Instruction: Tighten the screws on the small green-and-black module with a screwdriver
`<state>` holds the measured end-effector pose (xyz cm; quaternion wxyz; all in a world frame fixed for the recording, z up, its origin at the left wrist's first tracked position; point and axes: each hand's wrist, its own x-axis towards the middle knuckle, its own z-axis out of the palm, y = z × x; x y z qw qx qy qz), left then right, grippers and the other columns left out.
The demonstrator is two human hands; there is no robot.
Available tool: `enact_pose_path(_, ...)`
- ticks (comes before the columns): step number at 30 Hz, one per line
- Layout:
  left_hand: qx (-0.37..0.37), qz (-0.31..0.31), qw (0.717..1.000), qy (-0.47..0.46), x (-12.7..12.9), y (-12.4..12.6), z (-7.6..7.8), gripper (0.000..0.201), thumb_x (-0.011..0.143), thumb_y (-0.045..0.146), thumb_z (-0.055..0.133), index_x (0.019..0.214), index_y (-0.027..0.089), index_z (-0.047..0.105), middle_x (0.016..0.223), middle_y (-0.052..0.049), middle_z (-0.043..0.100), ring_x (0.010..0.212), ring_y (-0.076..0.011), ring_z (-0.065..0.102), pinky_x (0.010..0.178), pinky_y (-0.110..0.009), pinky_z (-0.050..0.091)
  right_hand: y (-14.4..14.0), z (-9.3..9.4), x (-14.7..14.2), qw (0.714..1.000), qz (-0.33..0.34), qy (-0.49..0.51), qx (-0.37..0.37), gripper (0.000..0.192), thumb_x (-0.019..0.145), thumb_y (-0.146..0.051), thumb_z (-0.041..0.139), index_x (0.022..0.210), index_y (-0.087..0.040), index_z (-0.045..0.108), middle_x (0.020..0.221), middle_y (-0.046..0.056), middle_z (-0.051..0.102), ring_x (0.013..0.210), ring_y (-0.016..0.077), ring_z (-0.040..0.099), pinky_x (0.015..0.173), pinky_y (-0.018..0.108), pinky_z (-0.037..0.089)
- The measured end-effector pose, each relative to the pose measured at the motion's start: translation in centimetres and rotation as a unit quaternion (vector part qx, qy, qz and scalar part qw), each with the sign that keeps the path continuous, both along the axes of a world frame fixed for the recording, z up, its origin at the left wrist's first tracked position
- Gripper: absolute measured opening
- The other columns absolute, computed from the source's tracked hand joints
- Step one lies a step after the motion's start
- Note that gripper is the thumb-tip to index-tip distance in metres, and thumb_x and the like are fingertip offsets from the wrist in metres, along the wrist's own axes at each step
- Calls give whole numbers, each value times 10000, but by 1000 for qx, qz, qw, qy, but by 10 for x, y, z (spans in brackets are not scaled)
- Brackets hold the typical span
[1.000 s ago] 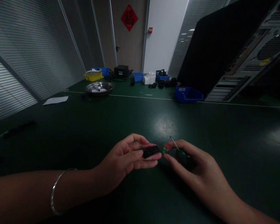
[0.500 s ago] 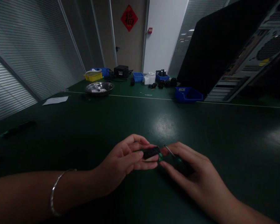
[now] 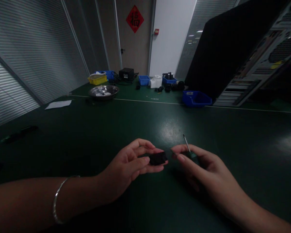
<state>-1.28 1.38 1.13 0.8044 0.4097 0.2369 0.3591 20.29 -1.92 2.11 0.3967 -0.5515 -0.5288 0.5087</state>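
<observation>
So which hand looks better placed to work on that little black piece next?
Probably the right hand: it grips a small screwdriver with its thin shaft free, just beside the black part. The left hand is pinching that part, so it seems taken up with holding it.

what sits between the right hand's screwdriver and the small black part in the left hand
Nothing visible: only a short stretch of bare green table separates the right hand from the black part pinched in the left hand.
</observation>
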Motion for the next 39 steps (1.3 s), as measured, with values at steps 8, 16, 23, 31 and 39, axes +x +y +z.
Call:
enact_pose_path(8,28,-28,999,27,1,3,-5,417,812,47,625,1199,165,526,1319,-124,544,1245,-287,517,1100,-483,338,5,1,-1,962,55,246,-106,238,859,-410,651,926,-182,643,544,-70,444,399,22,300,351,120,232)
enact_pose_path(16,-42,-30,999,-9,4,4,-3,421,741,17,666,1139,135,593,1203,-112,615,1168,-222,570,1060,-372,394,1,1,-2,957,65,268,-87,222,868,-405,640,918,-189,634,556,-71,432,404,29,273,359,131,212)
enact_pose_path(23,-51,-44,997,-22,3,4,-3,404,731,0,657,1109,141,641,1138,-97,658,1092,-183,603,1010,-323,419,-1,0,-1,946,88,297,-100,203,913,-385,585,920,-189,639,564,-69,423,408,23,273,368,134,195)
enact_pose_path(31,-42,-56,998,7,4,3,-2,325,788,38,669,1092,153,685,1102,-75,695,1003,-126,642,971,-257,439,1,2,-3,950,89,287,-89,226,907,-403,583,922,-188,650,550,-71,420,395,22,256,365,143,181)
enact_pose_path(39,-24,-24,999,34,5,2,-3,287,781,86,712,1057,139,653,1127,-111,688,1116,-238,630,1032,-432,444,-3,4,-2,985,72,159,-7,266,851,-431,647,985,-202,646,606,-53,498,392,32,321,343,141,286)
